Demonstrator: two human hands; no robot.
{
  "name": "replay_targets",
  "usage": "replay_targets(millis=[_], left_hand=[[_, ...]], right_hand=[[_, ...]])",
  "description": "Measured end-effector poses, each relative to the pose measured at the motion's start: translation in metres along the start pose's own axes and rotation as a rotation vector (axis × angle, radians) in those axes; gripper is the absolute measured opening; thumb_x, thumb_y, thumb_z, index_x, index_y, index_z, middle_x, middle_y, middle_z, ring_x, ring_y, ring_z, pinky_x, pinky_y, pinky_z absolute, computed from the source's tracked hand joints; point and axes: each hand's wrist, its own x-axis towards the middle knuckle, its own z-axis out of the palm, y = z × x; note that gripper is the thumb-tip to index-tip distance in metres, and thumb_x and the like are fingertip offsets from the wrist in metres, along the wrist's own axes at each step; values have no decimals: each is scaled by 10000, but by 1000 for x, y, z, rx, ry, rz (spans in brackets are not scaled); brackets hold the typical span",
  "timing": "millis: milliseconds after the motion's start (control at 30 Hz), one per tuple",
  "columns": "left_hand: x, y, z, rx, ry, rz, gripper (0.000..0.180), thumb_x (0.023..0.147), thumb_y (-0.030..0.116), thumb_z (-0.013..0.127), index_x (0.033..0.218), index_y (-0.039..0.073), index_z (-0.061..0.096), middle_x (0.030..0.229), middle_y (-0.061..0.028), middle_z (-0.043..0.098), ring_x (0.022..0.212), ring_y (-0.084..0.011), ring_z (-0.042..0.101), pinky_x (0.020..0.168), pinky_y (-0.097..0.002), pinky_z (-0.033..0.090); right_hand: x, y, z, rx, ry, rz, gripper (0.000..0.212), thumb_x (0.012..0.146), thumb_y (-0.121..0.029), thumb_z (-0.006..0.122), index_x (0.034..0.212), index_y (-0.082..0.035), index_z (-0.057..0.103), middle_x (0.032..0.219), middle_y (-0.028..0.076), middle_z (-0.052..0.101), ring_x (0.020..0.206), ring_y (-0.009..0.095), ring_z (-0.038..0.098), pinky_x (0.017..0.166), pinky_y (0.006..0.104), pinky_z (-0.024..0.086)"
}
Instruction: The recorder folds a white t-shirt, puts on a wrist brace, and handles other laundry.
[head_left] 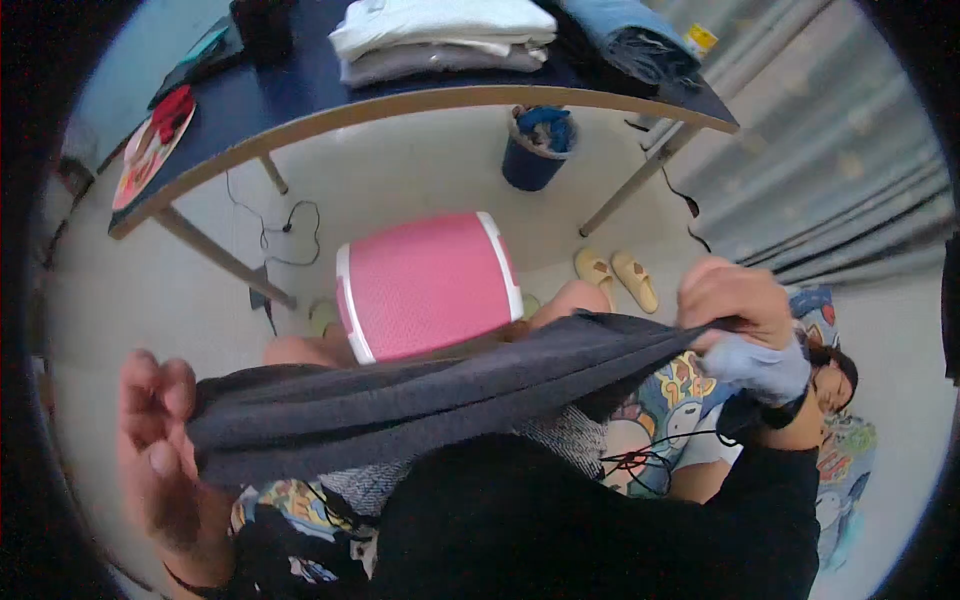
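A long dark grey cloth garment [450, 390], its exact kind unclear, stretches in lengthwise folds across my lap. At its left end, my left hand [165, 450] has curled fingers gripping the edge. The other end narrows into the pinched fingers of my right hand [735, 305], which sits a little higher. A pale grey cloth-like piece [750, 365] lies against the palm and wrist of that hand; what it is, I cannot make out. Beyond the garment stands a pink box-like stool [430, 285] with white edges, between my knees.
Folded clothes [445, 40] and blue jeans [635, 40] lie on the dark table [300, 90] ahead. Below are a blue bin [533, 160], yellow slippers [635, 280] and a black cable [290, 225]. A person [835, 380] lies on patterned bedding at my right, near grey curtains [800, 140].
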Motion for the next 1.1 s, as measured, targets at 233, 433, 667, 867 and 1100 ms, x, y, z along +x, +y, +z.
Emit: replay_targets(millis=[233, 433, 667, 867, 1100], left_hand=[[-22, 13, 7, 185, -196, 17, 604, 825, 164, 704, 1314, 13, 384, 1291, -198, 484, 1147, -265, 525, 924, -396, 470], [-34, 4, 40, 252, -56, -183, 348, 769, 175, 773, 992, 64, 529, 874, -39, 421, 911, -174, 397, 745, -296, 371], [-55, -25, 13, 23, -546, -195, 243, 751, 80, 779, 929, 82, 613, 849, -102, 577, 736, -166, 561, 794, -342, 434], [-74, -24, 6, -122, -486, -297, 185, 729, -1, 767, 857, 41, 639, 857, -133, 596, 714, -173, 582, 759, -311, 452], [-70, -49, 14, -246, -538, -75, 152, 752, -19, 739, 856, 21, 636, 849, -159, 602, 743, -191, 594, 783, -326, 458]], right_hand=[[-43, 35, 58, 278, -31, 256, 198, 762, -127, 748, 909, -24, 661, 843, 77, 670, 777, 203, 634, 703, 309, 488], [-78, 47, 110, 612, -1, 494, 146, 804, -48, 696, 941, -22, 655, 945, 76, 663, 883, 168, 624, 766, 280, 480], [-125, 34, 155, 1329, 28, 672, 250, 821, 35, 634, 1056, -13, 564, 1095, 82, 568, 1030, 150, 534, 881, 286, 420], [-123, 26, 149, 1411, -83, 898, 374, 837, -39, 664, 1183, -36, 523, 1089, 48, 567, 1014, 120, 522, 873, 258, 426], [-118, 20, 154, 1507, -98, 846, 427, 842, -62, 674, 1231, -48, 499, 1161, 50, 540, 1068, 122, 498, 895, 248, 416]])
